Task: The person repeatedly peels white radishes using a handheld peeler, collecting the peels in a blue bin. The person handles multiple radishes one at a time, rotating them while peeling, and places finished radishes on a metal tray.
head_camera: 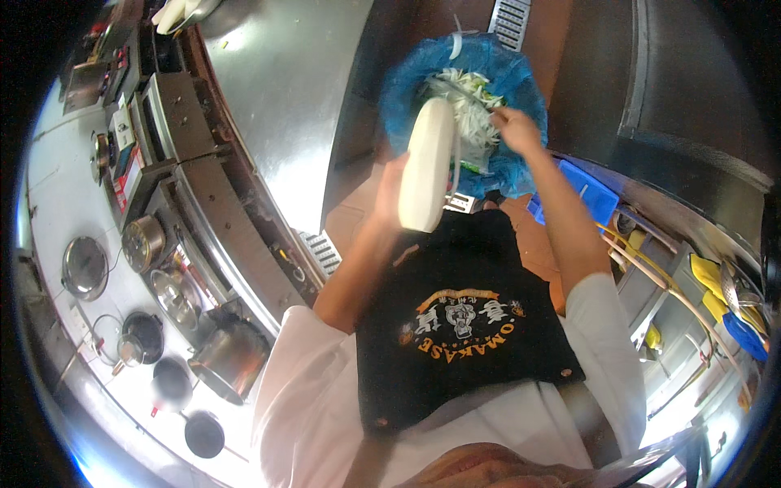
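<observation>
My left hand (391,189) grips a long white daikon radish (427,165) from the side. Its surface is pale, with flat facets along its length, and it slants over a bin lined with a blue plastic bag (403,85). Between the fingers of my right hand (518,131) is a thin grey bladed tool (460,90), just beyond the radish's far end; blur hides its exact kind. White peel strips (479,125) with some green scraps lie in the bag below. One pale strip (456,46) hangs at the bag's far rim.
A stainless steel table (287,79) stands on the left, bearing a metal bowl of white radishes (183,15) at its far end. A blue plastic crate (586,192) is at the right, beside a yellow hose (647,259). Pots and pans (229,351) line the left side.
</observation>
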Demonstrator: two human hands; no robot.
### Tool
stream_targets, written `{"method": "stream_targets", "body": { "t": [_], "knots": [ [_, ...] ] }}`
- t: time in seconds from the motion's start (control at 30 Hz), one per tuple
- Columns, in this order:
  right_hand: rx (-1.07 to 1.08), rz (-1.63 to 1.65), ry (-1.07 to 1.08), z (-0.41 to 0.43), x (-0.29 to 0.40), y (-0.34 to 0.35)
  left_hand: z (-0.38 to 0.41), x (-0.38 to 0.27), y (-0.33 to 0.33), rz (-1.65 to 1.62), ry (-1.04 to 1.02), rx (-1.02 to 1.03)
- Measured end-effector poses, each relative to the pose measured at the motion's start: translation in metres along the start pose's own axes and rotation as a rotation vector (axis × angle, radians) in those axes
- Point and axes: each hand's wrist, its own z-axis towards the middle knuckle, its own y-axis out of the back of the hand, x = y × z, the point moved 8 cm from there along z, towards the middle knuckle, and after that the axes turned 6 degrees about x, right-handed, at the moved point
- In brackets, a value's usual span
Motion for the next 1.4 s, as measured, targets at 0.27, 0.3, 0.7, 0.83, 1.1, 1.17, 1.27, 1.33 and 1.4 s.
{"method": "stream_targets", "body": {
  "t": [0.27, 0.3, 0.7, 0.83, 1.1, 1.17, 1.27, 1.33, 1.4],
  "knots": [
    [-0.024, 0.065, 0.626, -0.166, 0.108, 0.000, 0.044, -0.012, 0.050, -0.344, -0.127, 0.093],
    [0.092, 0.020, 0.713, -0.185, 0.145, 0.000, 0.058, -0.020, 0.098, 0.055, -0.285, 0.097],
    [-0.197, 0.291, 0.414, -0.129, 0.067, 0.018, 0.027, 0.000, 0.044, -0.228, -0.015, 0.229],
    [0.033, -0.013, 0.655, -0.171, 0.120, -0.010, 0.050, -0.003, 0.048, -0.365, -0.090, 0.462],
    [-0.148, 0.307, 0.138, -0.044, 0.048, 0.027, 0.026, -0.009, 0.038, -0.160, -0.096, 0.110],
    [-0.080, 0.275, 0.355, -0.122, 0.092, 0.013, 0.046, -0.009, 0.059, -0.146, -0.142, 0.181],
    [0.102, -0.022, 0.592, -0.175, 0.128, -0.005, 0.064, -0.006, 0.064, -0.311, -0.087, 0.351],
    [-0.037, 0.050, 0.468, -0.133, 0.105, -0.008, 0.034, 0.000, 0.043, -0.209, -0.072, 0.188],
    [-0.120, 0.054, 0.216, -0.041, 0.076, 0.019, 0.004, 0.001, 0.021, -0.114, 0.000, 0.113]
  ]
}}
